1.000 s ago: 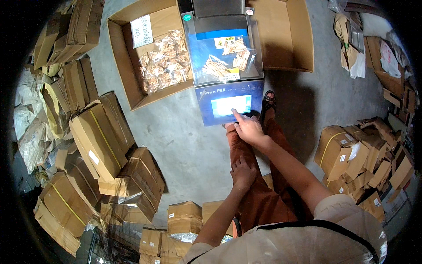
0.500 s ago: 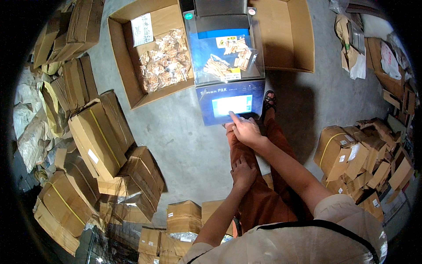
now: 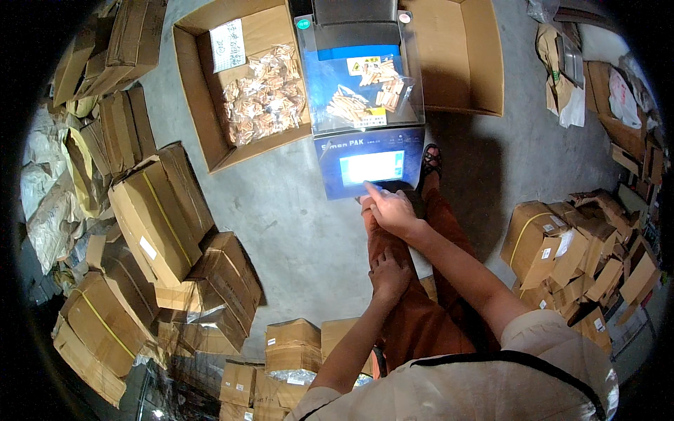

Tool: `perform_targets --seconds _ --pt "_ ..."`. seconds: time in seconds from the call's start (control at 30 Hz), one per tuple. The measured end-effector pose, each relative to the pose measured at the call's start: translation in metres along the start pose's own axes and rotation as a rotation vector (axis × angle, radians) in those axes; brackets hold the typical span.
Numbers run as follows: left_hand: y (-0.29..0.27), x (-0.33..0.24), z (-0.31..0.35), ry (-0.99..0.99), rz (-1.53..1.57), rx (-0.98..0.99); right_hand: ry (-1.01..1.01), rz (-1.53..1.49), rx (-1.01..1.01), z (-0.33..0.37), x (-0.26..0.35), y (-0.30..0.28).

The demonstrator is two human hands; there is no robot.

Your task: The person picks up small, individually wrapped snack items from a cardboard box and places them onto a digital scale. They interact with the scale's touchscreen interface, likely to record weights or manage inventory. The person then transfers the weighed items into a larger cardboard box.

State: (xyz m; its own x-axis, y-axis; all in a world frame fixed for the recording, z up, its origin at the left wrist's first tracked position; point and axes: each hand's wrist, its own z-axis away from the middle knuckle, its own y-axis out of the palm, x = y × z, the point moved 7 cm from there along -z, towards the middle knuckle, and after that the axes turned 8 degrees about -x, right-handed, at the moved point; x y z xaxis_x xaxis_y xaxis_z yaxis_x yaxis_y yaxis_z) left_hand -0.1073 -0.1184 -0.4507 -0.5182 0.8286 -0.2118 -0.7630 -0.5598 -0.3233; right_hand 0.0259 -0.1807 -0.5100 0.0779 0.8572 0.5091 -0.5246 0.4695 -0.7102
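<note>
My right hand (image 3: 394, 212) reaches to a blue machine (image 3: 330, 186) with a lit touchscreen (image 3: 370, 167). Its index finger is stretched out at the screen's lower edge, and the other fingers are bent, holding nothing. Whether the fingertip touches the glass I cannot tell. My left hand (image 3: 390, 276) rests open on my thigh, fingers laid along the brown trouser leg. Under the machine's clear cover (image 3: 415, 67) are small pale wooden stick-like pieces (image 3: 346, 104), lying in loose groups.
Left of the machine stands an open carton (image 3: 203, 137) with many clear bags of wooden pieces (image 3: 263, 98) and a written sheet (image 3: 227, 46). Another open carton (image 3: 453, 59) stands to its right. Stacked cartons (image 3: 158, 214) line the left; more boxes (image 3: 537, 238) pile up at right.
My right index fingertip has drawn back slightly, down toward the screen's lower edge. My left hand stays on my thigh.
</note>
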Motion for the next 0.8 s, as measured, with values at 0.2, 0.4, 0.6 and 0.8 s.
perform_targets --seconds 0.2,0.4,0.6,0.8 --pt "0.003 0.003 -0.001 0.017 0.015 -0.031 -0.008 -0.016 -0.012 -0.002 0.000 0.002" --pt "0.002 0.000 -0.002 0.020 0.011 -0.029 0.013 0.007 0.027 -0.003 0.001 -0.001" --pt "0.047 0.034 -0.024 0.176 0.124 -0.225 -0.022 0.009 0.055 -0.004 0.013 0.004" --pt "0.005 0.002 -0.001 -0.001 0.024 -0.046 -0.019 0.023 0.015 -0.001 0.003 0.001"
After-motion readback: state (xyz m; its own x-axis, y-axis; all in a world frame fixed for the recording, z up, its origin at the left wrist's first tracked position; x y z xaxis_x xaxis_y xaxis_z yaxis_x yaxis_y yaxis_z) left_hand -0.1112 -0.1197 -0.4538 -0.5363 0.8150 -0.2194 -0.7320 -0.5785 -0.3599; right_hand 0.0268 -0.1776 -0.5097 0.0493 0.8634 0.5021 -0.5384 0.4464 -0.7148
